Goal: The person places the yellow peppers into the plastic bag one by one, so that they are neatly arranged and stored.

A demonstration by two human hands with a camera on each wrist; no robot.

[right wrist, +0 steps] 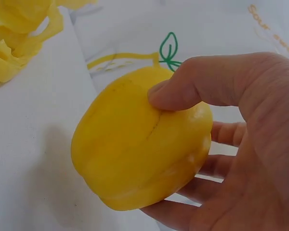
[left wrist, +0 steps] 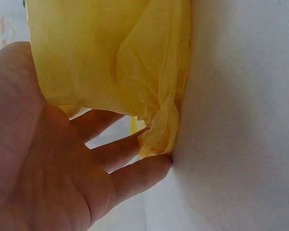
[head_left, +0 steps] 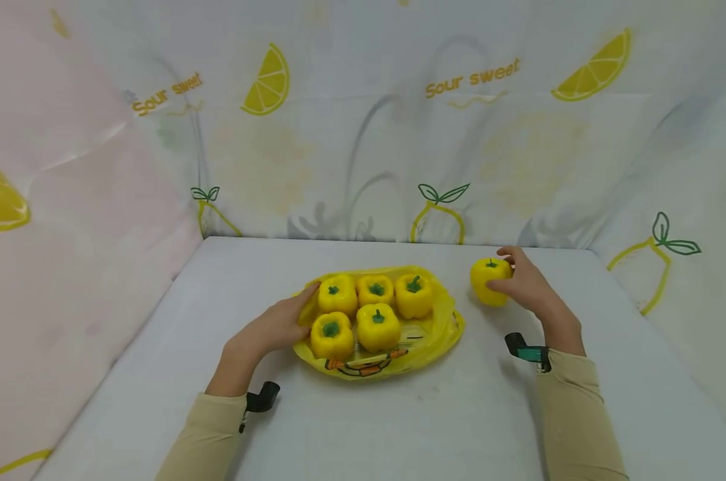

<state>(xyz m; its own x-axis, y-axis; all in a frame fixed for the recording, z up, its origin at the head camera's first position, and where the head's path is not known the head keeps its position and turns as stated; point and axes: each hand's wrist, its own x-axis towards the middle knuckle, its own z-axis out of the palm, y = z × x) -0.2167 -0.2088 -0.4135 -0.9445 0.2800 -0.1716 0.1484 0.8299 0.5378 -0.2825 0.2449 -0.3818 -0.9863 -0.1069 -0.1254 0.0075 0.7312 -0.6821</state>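
Several yellow bell peppers with green stems, one of them a bell pepper [head_left: 378, 327] at the front, sit in two rows on a spread yellow plastic bag [head_left: 441, 334]. My left hand [head_left: 275, 325] is at the bag's left edge; in the left wrist view its fingers [left wrist: 142, 175] reach under and against the crumpled plastic [left wrist: 101, 57], thumb side hidden behind it. To the right of the bag, my right hand [head_left: 526, 284] grips a single yellow bell pepper [head_left: 489, 280]. The right wrist view shows the thumb [right wrist: 183, 86] pressed on one side of that pepper [right wrist: 130, 149], fingers behind it.
A white table [head_left: 387, 427] carries everything. Behind it and at both sides hang white cloth walls [head_left: 338, 153] printed with lemons and lettering. The bag's loose handle [head_left: 459, 324] sticks out at its right, between the bag and my right hand.
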